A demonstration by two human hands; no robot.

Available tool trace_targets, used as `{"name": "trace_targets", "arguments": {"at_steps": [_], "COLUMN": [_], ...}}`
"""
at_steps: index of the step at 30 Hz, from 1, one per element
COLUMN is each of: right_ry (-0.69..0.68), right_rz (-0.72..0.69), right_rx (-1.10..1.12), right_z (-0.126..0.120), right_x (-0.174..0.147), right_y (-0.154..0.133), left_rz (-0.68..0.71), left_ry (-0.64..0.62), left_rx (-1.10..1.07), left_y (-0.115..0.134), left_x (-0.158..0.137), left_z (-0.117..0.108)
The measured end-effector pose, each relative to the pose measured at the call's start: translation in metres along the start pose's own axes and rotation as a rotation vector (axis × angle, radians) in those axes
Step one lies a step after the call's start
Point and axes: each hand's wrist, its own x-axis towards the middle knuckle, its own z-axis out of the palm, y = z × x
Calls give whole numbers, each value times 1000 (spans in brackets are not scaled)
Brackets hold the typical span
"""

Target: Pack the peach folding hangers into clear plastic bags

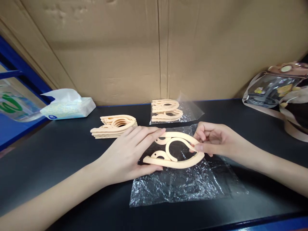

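Note:
A cream plastic folding clothes hanger [185, 164], folded with its hook curled inside, lies over a clear plastic bag [175, 189] on the black table. My left hand [131, 150] spans its left end, thumb at the near arm and fingers at the far arm. Between thumb and fingers, my right hand [214, 139] pinches the hanger's rounded right end. Just behind my left hand is a stack of similar folded hangers [115, 123]. Farther back, more hangers [167, 110] lie in another clear bag [191, 109].
At the back left stands a tissue pack [69, 107] beside a blue frame [26, 77] and a clear bag with green print [14, 102]. A transparent bottle with a strap [267, 89] is at the back right. Cardboard [115, 51] walls off the table's rear edge.

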Motion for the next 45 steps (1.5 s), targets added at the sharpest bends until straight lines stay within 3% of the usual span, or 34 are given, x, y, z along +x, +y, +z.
{"name": "trace_targets", "arguments": {"at_steps": [17, 27, 34, 41, 45], "right_ry": [67, 65, 62, 23, -21], "right_rz": [-58, -37, -48, -85, -222], "right_rx": [-303, -192, -234, -355, -561], "right_z": [5, 6, 6, 2, 6], "right_x": [-4, -5, -3, -6, -10], "right_y": [-3, -5, -5, -3, 0], "left_rz": [-14, 71, 100, -30, -93], "left_ry": [36, -10, 5, -9, -2], "left_rx": [-95, 34, 95, -128, -205], "left_y": [6, 8, 9, 9, 14], "left_x": [-2, 0, 0, 1, 0], "left_z": [-3, -5, -4, -4, 0]}}
